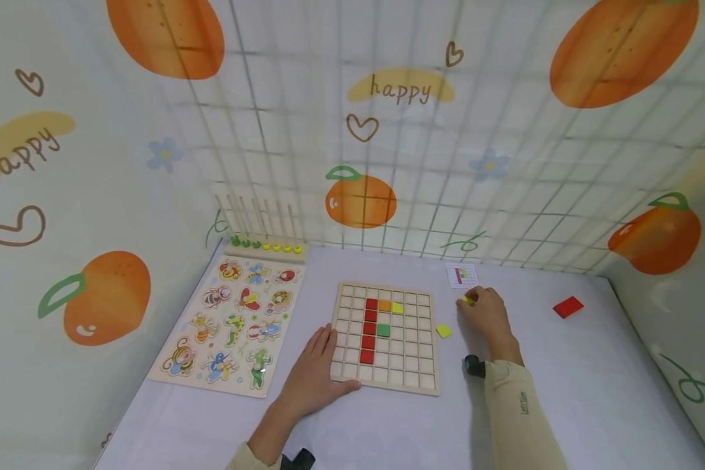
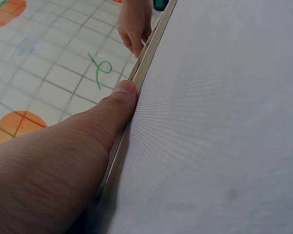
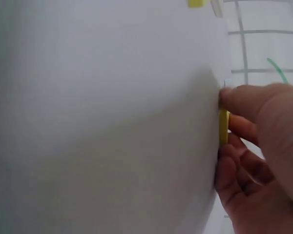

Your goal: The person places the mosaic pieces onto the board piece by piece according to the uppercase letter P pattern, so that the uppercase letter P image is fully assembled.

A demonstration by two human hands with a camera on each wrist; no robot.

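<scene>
A wooden grid board [image 1: 411, 367] lies on the table. On it are a column of several red tiles [image 1: 368, 329], an orange tile [image 1: 384, 305], a yellow tile [image 1: 397, 308] and a green tile [image 1: 383, 330]. My left hand [image 1: 310, 378] rests against the board's near-left corner, fingers extended along the left side and thumb [image 2: 122, 92] on the near edge. Right of the board, my right hand [image 1: 487, 316] pinches another yellow tile [image 3: 223, 126] at the table surface. One loose yellow tile [image 1: 443, 331] lies between the board and that hand.
A small pattern card [image 1: 461, 275] lies just beyond my right hand. Red tiles [image 1: 568, 307] lie farther right. At left sits an insect puzzle board [image 1: 223, 326], with a pegged rack of green and yellow beads [image 1: 266, 247] behind it. Patterned cloth walls [image 1: 361, 156] surround the table.
</scene>
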